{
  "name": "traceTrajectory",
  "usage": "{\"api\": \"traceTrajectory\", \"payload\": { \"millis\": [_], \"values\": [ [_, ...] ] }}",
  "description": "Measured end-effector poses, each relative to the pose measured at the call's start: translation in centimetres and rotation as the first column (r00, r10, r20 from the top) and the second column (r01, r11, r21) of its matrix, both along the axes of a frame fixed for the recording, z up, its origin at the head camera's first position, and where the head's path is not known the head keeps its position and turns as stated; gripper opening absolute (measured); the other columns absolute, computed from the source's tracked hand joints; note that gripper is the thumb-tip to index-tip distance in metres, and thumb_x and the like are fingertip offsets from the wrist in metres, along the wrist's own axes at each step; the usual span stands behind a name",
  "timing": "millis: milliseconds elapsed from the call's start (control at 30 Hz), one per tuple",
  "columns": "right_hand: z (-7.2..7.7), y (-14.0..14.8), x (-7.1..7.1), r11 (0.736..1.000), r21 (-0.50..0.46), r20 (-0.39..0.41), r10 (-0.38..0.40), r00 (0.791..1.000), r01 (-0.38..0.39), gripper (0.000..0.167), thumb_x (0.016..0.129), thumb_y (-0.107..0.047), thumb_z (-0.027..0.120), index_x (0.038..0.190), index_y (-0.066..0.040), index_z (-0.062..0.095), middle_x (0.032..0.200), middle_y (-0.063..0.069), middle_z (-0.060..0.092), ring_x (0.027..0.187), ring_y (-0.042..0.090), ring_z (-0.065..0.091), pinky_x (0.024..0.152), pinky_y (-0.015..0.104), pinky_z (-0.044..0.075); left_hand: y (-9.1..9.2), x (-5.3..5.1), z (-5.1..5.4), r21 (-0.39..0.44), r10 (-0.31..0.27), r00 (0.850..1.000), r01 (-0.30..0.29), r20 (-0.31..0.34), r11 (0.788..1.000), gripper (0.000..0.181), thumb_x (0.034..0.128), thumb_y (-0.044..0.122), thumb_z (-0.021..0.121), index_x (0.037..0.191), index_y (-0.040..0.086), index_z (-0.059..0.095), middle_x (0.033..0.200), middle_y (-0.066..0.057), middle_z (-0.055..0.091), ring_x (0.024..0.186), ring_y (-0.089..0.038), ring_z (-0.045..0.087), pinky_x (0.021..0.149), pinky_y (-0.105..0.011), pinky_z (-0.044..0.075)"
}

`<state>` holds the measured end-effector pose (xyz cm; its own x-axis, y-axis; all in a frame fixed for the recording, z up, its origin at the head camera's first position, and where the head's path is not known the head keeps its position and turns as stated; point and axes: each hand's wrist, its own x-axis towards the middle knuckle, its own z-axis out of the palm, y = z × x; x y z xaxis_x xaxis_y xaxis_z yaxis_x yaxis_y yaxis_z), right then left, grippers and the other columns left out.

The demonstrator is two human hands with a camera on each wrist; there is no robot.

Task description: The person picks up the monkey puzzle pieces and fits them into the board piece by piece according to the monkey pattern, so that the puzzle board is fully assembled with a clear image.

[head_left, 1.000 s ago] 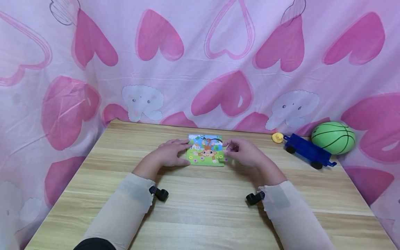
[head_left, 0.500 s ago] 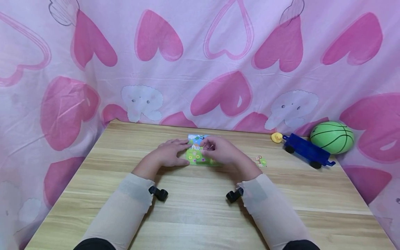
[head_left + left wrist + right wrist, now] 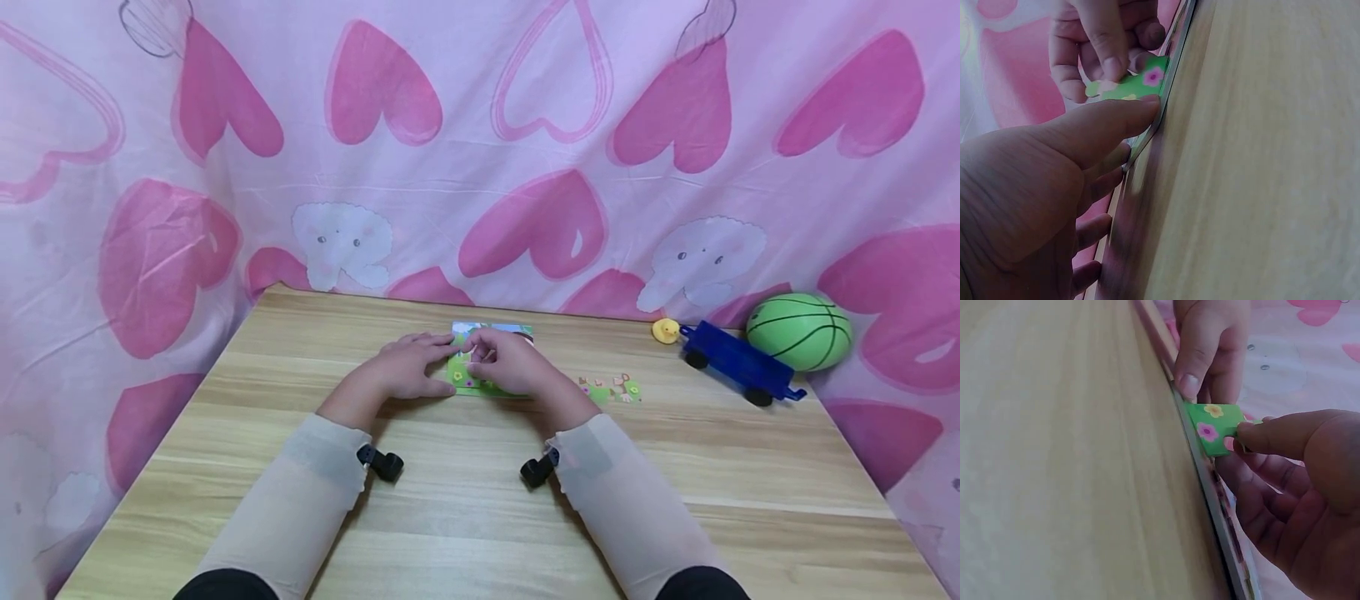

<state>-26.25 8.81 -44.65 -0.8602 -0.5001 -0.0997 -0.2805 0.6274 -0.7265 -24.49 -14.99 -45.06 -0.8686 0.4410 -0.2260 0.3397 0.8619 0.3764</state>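
Observation:
A thin jigsaw puzzle in a flat tray (image 3: 457, 385) lies at the middle back of the table, partly covered by both hands. My left hand (image 3: 405, 368) rests at its left edge with fingers extended, the thumb (image 3: 1129, 119) along the near side. Over the tray, my right hand (image 3: 506, 362) pinches a green puzzle piece (image 3: 1216, 428) with printed flowers between thumb and fingers. The wrist views show this piece tilted up from the tray. Two loose puzzle pieces, one with a flower (image 3: 626, 388) and another (image 3: 595, 390), lie right of the tray.
At the table's back right stand a yellow toy duck (image 3: 665, 331), a blue toy wagon (image 3: 738, 362) with black wheels and a green ball (image 3: 800, 332). A pink heart-patterned curtain (image 3: 420, 233) hangs along the back and sides of the wooden table (image 3: 465, 517).
My right hand has moved left across the puzzle. Two pieces now lie on the table right of the tray, and a new one is in its fingers. The left hand stays put.

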Motion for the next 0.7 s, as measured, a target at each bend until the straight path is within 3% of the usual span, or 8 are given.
{"api": "traceTrajectory", "payload": {
  "millis": [167,433,700],
  "values": [
    [-0.48,-0.09,-0.01,1.000,0.020,-0.019,-0.019,1.000,0.019,0.021,0.100,-0.022,0.077,0.121,-0.020,0.073,0.101,-0.004,0.071,0.095,0.016,0.067,0.091,0.036,0.057,0.04,-0.14,-0.19,-0.008,-0.001,1.000,0.001,-0.001,1.000,0.081,0.0953,0.063,0.071,0.166,0.040,0.039,0.179,0.012,0.027,0.168,-0.037,0.017,0.129,-0.076,0.021],
    [-0.60,-0.18,-0.09,0.996,0.085,-0.019,0.041,0.999,-0.040,0.051,0.087,-0.023,0.091,0.133,-0.018,0.070,0.108,-0.001,0.067,0.099,0.017,0.062,0.091,0.034,0.057,0.06,0.01,0.00,-0.002,0.004,1.000,-0.004,0.003,1.000,0.081,0.0956,0.062,0.071,0.166,0.040,0.038,0.179,0.011,0.027,0.168,-0.038,0.017,0.129,-0.075,0.020],
    [-0.43,-0.26,0.00,0.980,0.177,-0.055,0.098,0.994,-0.087,0.066,0.087,-0.025,0.091,0.147,-0.015,0.066,0.110,-0.001,0.066,0.103,0.017,0.059,0.091,0.033,0.056,0.10,0.03,0.09,-0.006,0.005,1.000,-0.005,-0.001,1.000,0.081,0.0956,0.061,0.071,0.166,0.038,0.039,0.179,0.010,0.028,0.168,-0.038,0.017,0.129,-0.076,0.021]
  ]
}}
